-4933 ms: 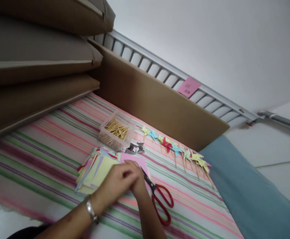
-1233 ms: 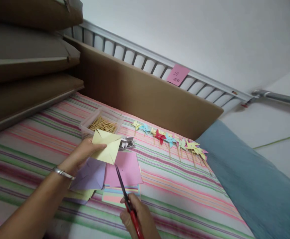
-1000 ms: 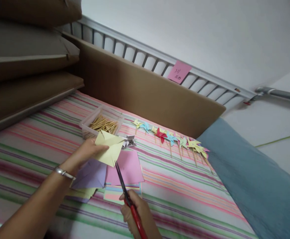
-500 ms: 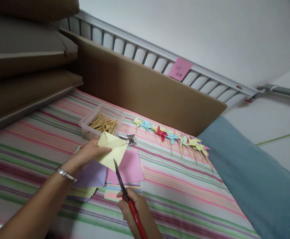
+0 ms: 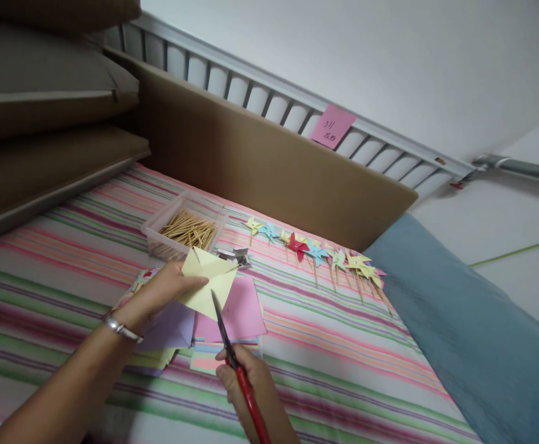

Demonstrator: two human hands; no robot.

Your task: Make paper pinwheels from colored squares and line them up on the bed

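Observation:
My left hand (image 5: 161, 293) pinches a creased yellow paper square (image 5: 207, 280) and holds it up over the striped cloth (image 5: 325, 357). My right hand (image 5: 251, 385) grips red-handled scissors (image 5: 235, 364), and the blade tip touches the lower edge of the yellow square. Under the hands lies a stack of coloured paper squares (image 5: 232, 314), with a pink sheet on top and a purple sheet (image 5: 172, 327) beside it. A silver bracelet circles my left wrist.
A clear plastic tub of wooden sticks (image 5: 184, 231) stands beyond the papers, with small metal clips (image 5: 232, 254) next to it. A row of finished paper pinwheels (image 5: 318, 253) lies along a cardboard sheet (image 5: 269, 166). Brown cushions (image 5: 47, 111) are at the left, a blue cloth (image 5: 459, 345) at the right.
Earlier both hands pressed paper flat and the scissors lay on the cloth. Now the left hand holds the yellow square up and the scissors' tip has crept up to its edge.

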